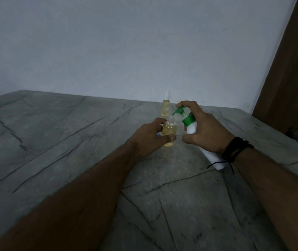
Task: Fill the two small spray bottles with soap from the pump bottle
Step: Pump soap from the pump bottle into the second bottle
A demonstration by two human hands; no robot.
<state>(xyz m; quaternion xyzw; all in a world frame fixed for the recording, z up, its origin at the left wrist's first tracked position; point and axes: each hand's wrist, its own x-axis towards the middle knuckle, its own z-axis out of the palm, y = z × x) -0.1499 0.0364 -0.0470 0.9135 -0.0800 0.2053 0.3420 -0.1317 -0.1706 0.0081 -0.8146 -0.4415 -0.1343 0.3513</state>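
Observation:
My left hand [149, 137] grips a small clear spray bottle [169, 132] with yellowish liquid, standing upright, its cap off and threaded neck bare. My right hand [205, 130] holds the white pump bottle [191, 128] tilted leftward, a finger on top of its green pump head [180, 111]. The green nozzle tip sits right over the open neck. Behind them, near the wall, a second small spray bottle [166, 106] stands capped with a white sprayer and holds yellowish liquid.
Everything rests on a grey marble-patterned surface [72, 142] that ends at a pale wall. A brown door or panel [289, 69] rises at the right. A black cord bracelet [235, 149] wraps my right wrist.

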